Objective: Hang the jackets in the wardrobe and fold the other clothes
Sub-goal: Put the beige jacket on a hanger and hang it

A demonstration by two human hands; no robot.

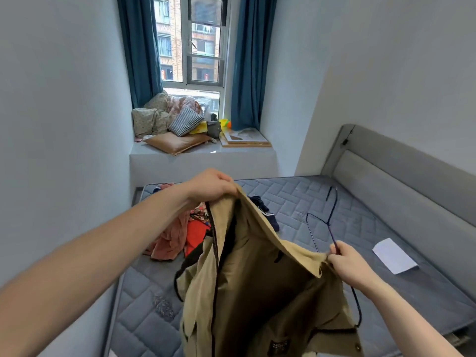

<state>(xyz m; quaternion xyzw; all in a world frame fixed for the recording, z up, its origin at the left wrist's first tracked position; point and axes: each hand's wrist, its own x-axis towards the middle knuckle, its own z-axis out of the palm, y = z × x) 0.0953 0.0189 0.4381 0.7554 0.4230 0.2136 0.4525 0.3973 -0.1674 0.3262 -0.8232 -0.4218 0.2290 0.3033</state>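
A beige jacket (pixel 260 287) with a dark lining hangs open in the air above the grey mattress (pixel 309 202). My left hand (pixel 211 185) grips its upper edge at the left. My right hand (pixel 350 264) pinches the other side of the collar together with a thin dark wire hanger (pixel 332 210), whose hook rises toward the bed's middle. A heap of pink, red and patterned clothes (pixel 180 233) lies on the mattress behind the jacket, and a navy garment (pixel 268 215) peeks out beside it.
A white sheet of paper (pixel 395 256) lies on the mattress at the right. The grey padded headboard (pixel 412 171) runs along the right wall. The window ledge (pixel 201 153) ahead carries pillows, bedding and a board, between blue curtains.
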